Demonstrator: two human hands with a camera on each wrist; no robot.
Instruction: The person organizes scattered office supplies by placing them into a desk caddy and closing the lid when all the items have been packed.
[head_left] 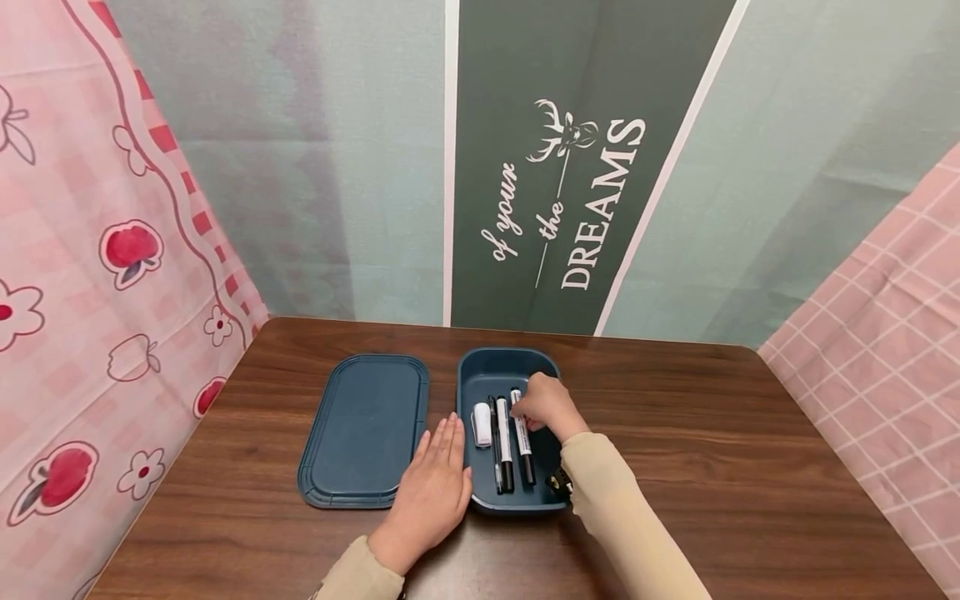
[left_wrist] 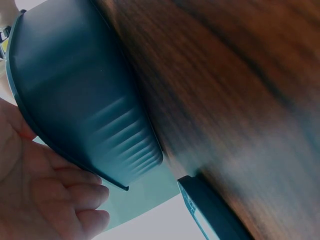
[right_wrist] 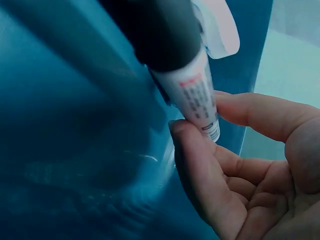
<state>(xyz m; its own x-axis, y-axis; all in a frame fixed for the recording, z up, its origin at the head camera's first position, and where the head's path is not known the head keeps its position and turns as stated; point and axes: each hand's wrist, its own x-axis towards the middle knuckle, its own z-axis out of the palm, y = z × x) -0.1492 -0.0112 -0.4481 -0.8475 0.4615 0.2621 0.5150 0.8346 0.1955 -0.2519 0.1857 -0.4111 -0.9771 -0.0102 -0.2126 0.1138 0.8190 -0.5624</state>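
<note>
A dark blue plastic box (head_left: 510,507) stands uncovered on the table. My right hand (head_left: 550,406) reaches into it and pinches a white marker with a black cap (head_left: 523,437) between thumb and finger; the right wrist view shows this marker (right_wrist: 192,95) up close. Left of it in the box lie another white marker (head_left: 504,429), a slim black pen (head_left: 495,450) and a short white clip-sided object (head_left: 482,425). With fingers straight, my left hand (head_left: 435,483) rests along the box's left side; in the left wrist view its fingers lie by the rim (left_wrist: 55,147).
The matching blue lid (head_left: 367,429) lies flat on the wooden table (head_left: 712,467), left of the box, with my left fingertips overlapping its right edge in the head view. Behind the table hangs a grey-green curtain (head_left: 375,167); pink patterned cloths (head_left: 67,333) hang at both sides.
</note>
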